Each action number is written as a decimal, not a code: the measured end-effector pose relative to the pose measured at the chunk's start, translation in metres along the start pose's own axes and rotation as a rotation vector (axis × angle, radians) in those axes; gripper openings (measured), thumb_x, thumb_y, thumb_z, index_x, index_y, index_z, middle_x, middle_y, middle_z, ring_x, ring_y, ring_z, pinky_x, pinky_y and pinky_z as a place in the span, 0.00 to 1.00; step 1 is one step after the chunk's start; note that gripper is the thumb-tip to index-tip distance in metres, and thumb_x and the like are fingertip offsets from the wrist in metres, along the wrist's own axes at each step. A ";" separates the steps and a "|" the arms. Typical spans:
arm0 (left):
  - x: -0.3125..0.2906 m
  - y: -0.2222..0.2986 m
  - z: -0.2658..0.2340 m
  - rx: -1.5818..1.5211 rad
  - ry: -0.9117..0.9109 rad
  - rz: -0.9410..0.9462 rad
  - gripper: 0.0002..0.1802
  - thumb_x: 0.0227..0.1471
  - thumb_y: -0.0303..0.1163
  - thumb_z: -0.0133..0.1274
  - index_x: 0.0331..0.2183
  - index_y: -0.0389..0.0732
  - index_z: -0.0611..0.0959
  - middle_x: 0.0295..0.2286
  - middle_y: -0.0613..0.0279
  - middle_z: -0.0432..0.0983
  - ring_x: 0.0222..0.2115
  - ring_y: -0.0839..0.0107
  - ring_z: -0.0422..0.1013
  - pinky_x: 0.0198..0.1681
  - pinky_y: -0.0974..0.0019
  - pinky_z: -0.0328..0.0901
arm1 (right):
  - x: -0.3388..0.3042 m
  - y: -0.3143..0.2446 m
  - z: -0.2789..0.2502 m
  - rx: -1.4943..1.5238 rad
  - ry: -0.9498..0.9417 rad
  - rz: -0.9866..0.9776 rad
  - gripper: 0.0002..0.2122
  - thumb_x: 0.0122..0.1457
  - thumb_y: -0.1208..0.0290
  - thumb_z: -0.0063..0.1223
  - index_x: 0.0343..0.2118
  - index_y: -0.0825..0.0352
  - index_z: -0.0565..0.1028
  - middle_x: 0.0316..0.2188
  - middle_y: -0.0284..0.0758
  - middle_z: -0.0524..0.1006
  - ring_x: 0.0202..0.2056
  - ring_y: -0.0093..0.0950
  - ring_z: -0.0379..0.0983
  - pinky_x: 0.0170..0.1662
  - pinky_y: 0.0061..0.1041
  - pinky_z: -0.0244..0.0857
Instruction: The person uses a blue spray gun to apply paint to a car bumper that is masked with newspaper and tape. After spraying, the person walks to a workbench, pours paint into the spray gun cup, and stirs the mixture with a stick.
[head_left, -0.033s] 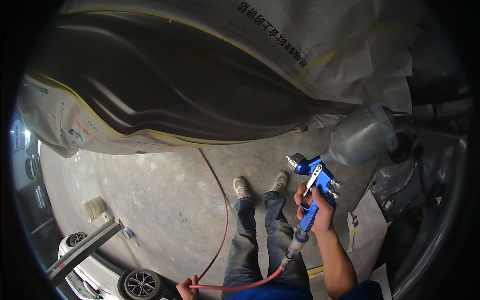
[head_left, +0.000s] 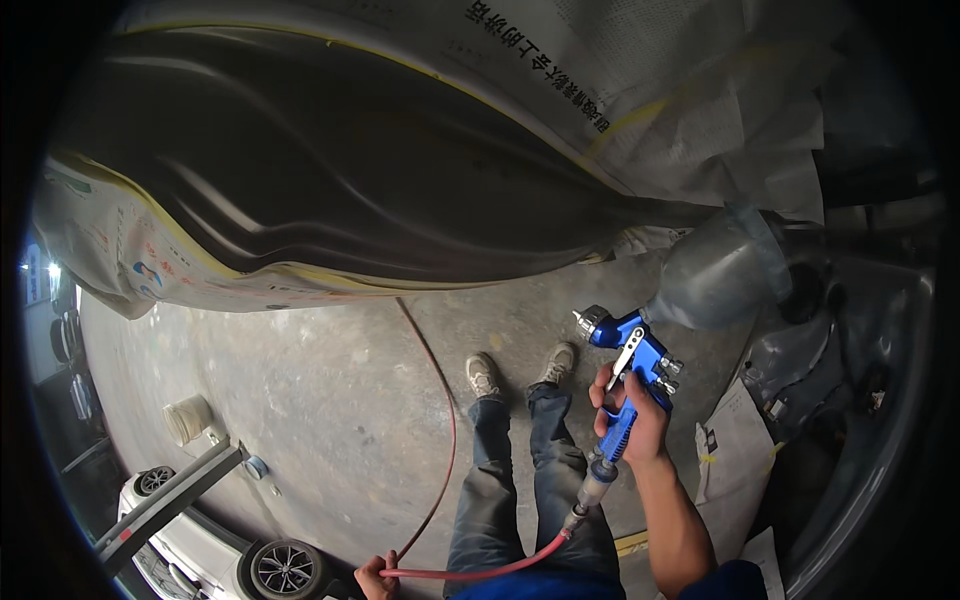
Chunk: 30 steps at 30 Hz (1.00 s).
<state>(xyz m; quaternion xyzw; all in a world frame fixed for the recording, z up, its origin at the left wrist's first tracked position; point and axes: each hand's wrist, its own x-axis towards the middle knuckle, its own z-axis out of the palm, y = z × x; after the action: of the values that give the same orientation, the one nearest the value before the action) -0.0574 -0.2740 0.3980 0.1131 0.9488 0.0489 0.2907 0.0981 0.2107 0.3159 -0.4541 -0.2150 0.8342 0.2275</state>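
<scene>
My right hand [head_left: 640, 418] is wrapped round the handle of a blue spray gun [head_left: 622, 430], fingers at its silver trigger. A translucent grey paint cup [head_left: 722, 268] sits on the gun, tilted toward the upper right. From the gun's lower end a red air hose [head_left: 490, 573] runs to my left hand [head_left: 374, 577], which is closed round it at the lower edge. The hose then continues up across the floor. Ahead lies a dark grey car body panel [head_left: 380, 160], bordered with yellow masking tape [head_left: 440, 76]. The gun's nozzle stands apart from the panel.
Masking paper [head_left: 700, 90] covers the area beyond the panel, with more along its near edge. A white bucket [head_left: 187, 418], a grey metal beam [head_left: 170, 503] and a white car [head_left: 200, 550] are at the left. Dark car parts [head_left: 800, 370] and paper [head_left: 735, 440] lie at the right.
The panel and its masking paper shift very slightly in the picture. Both hands, the spray gun and the hose keep their places.
</scene>
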 end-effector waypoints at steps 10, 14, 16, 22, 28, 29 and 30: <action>0.007 0.040 0.030 0.184 -0.019 0.175 0.27 0.52 0.43 0.60 0.12 0.37 0.71 0.10 0.50 0.63 0.11 0.56 0.59 0.17 0.57 0.58 | 0.043 0.013 -0.063 0.024 0.096 0.007 0.16 0.62 0.57 0.53 0.41 0.66 0.72 0.31 0.33 0.74 0.30 0.23 0.71 0.20 0.21 0.64; 0.012 0.073 0.037 0.180 -0.060 0.243 0.26 0.54 0.46 0.57 0.14 0.40 0.73 0.12 0.46 0.65 0.13 0.46 0.63 0.18 0.54 0.60 | 0.062 0.018 -0.088 0.010 0.103 0.013 0.16 0.61 0.56 0.54 0.40 0.66 0.73 0.32 0.32 0.75 0.31 0.22 0.71 0.20 0.21 0.64; 0.014 0.085 0.042 0.180 -0.098 0.232 0.25 0.54 0.46 0.58 0.15 0.39 0.73 0.13 0.45 0.66 0.14 0.45 0.63 0.19 0.53 0.60 | 0.070 0.021 -0.100 0.005 0.130 0.009 0.15 0.61 0.57 0.54 0.40 0.65 0.73 0.32 0.31 0.75 0.31 0.22 0.71 0.21 0.21 0.64; 0.018 0.106 0.054 0.202 -0.156 0.214 0.24 0.53 0.45 0.58 0.16 0.39 0.73 0.14 0.46 0.67 0.14 0.46 0.63 0.20 0.54 0.61 | 0.099 0.025 -0.128 0.010 0.173 -0.005 0.11 0.61 0.60 0.54 0.38 0.63 0.74 0.33 0.31 0.76 0.30 0.22 0.72 0.20 0.22 0.63; 0.020 0.126 0.063 0.220 -0.214 0.186 0.21 0.52 0.43 0.58 0.17 0.39 0.75 0.15 0.44 0.69 0.17 0.43 0.66 0.21 0.52 0.62 | 0.125 0.032 -0.156 -0.047 0.252 -0.011 0.10 0.60 0.61 0.56 0.36 0.63 0.75 0.29 0.30 0.77 0.28 0.21 0.72 0.19 0.22 0.63; 0.020 0.128 0.063 0.231 -0.219 0.191 0.20 0.52 0.42 0.57 0.18 0.39 0.75 0.16 0.44 0.69 0.17 0.42 0.67 0.21 0.51 0.62 | 0.129 0.033 -0.159 -0.059 0.255 -0.013 0.10 0.60 0.61 0.56 0.36 0.63 0.75 0.29 0.30 0.77 0.27 0.21 0.72 0.19 0.22 0.63; 0.021 0.130 0.064 0.242 -0.225 0.196 0.19 0.52 0.41 0.57 0.18 0.39 0.76 0.16 0.44 0.70 0.18 0.42 0.67 0.22 0.51 0.62 | 0.133 0.034 -0.163 -0.070 0.289 0.012 0.11 0.59 0.60 0.56 0.35 0.63 0.75 0.29 0.30 0.77 0.27 0.20 0.72 0.19 0.22 0.63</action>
<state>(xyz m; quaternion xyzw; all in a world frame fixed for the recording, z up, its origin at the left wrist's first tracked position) -0.0135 -0.1409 0.3543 0.2441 0.8937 -0.0505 0.3730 0.1668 0.2851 0.1281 -0.5785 -0.2064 0.7533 0.2350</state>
